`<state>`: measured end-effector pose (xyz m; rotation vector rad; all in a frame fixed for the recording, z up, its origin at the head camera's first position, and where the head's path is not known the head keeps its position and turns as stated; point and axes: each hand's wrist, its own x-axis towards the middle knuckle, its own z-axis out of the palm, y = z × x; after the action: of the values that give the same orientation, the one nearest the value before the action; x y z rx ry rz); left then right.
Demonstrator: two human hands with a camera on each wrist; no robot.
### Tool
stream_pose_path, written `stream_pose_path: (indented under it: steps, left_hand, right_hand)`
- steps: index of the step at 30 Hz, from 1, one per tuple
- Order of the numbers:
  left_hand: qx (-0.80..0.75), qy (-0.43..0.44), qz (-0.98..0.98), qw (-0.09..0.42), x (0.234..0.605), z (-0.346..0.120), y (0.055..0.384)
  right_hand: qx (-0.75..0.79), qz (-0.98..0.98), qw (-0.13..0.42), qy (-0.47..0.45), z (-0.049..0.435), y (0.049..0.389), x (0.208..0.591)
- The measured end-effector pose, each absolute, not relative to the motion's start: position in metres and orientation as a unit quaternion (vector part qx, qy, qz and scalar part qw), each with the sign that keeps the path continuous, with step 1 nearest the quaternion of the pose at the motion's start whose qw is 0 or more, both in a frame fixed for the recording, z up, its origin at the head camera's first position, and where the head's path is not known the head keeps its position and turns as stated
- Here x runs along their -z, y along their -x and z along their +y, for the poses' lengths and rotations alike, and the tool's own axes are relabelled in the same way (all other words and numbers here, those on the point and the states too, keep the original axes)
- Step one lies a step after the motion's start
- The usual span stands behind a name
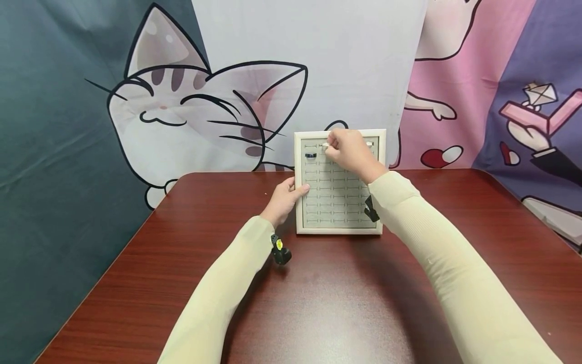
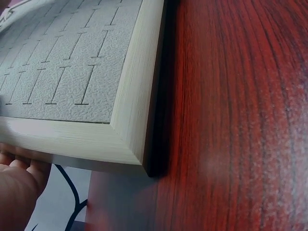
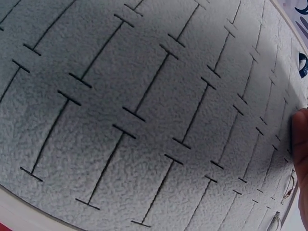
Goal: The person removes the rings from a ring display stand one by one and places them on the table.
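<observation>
A ring display board [image 1: 340, 196] with a pale frame and grey slotted padding stands tilted up on the table. My left hand [image 1: 284, 199] grips its left edge, thumb on the front; in the left wrist view the fingers [image 2: 36, 171] go behind the frame. My right hand [image 1: 350, 151] is at the board's top row, thumb and forefinger pinching a small silvery ring [image 1: 325, 145], mostly covered by the fingertips. A dark blue ring [image 1: 310, 155] sits in a slot at the upper left. In the right wrist view, a silver ring [image 3: 274, 222] shows near the frame's edge.
The board rests on a reddish-brown wooden table [image 1: 182, 273], close to its far edge. Behind hangs a cloth backdrop [image 1: 313, 40] with cartoon drawings. A small black wrist camera [image 1: 281, 251] is strapped at my left sleeve.
</observation>
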<state>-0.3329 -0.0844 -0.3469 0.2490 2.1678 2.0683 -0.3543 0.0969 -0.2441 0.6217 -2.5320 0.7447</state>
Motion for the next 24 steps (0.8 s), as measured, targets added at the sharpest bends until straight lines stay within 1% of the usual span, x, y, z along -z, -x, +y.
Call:
stream_pose_path:
  steps: [7, 14, 24]
  left_hand:
    - [-0.688, -0.083, 0.717, 0.066, 0.3487, -0.0842, 0.3336]
    - [-0.695, -0.087, 0.710, 0.065, 0.3498, -0.0837, 0.3348]
    - [-0.693, -0.090, 0.711, 0.079, 0.3493, -0.0847, 0.3366]
  right_hand:
    - [-0.268, -0.914, 0.211, -0.221, 0.0967, 0.3541, 0.2434]
    - [-0.255, -0.908, 0.233, -0.236, 0.0976, 0.3565, 0.2447]
    - [-0.262, -0.911, 0.222, -0.228, 0.0969, 0.3558, 0.2435]
